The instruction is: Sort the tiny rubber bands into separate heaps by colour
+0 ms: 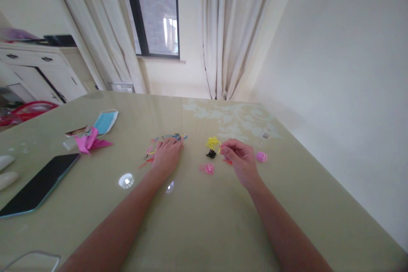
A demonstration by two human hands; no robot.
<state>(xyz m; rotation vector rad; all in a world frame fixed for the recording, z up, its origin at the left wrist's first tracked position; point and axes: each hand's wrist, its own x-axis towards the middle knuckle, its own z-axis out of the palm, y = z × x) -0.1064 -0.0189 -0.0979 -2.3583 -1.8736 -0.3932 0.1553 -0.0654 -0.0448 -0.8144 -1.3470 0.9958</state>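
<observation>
My left hand (168, 154) lies palm down with fingers stretched over a mixed pile of small coloured pieces (175, 136) that look like rubber bands. Its palm hides part of the pile. Thumb and fingertips of my right hand (239, 157) are pinched together on a yellow rubber band (219, 148), only a bit of which shows. Beside that hand, to its left, are a yellow heap (212, 142), a black heap (211, 154) and a pink heap (208, 168). A red heap (227, 161) is partly hidden under the right hand.
Right of my right hand sits a small purple-pink object (262, 157), with a small clear item (266, 134) beyond it. On the left lie a phone (40, 182), a pink folded-paper figure (91, 141) and a blue face mask (106, 122). A wall (350, 93) borders the table's right side.
</observation>
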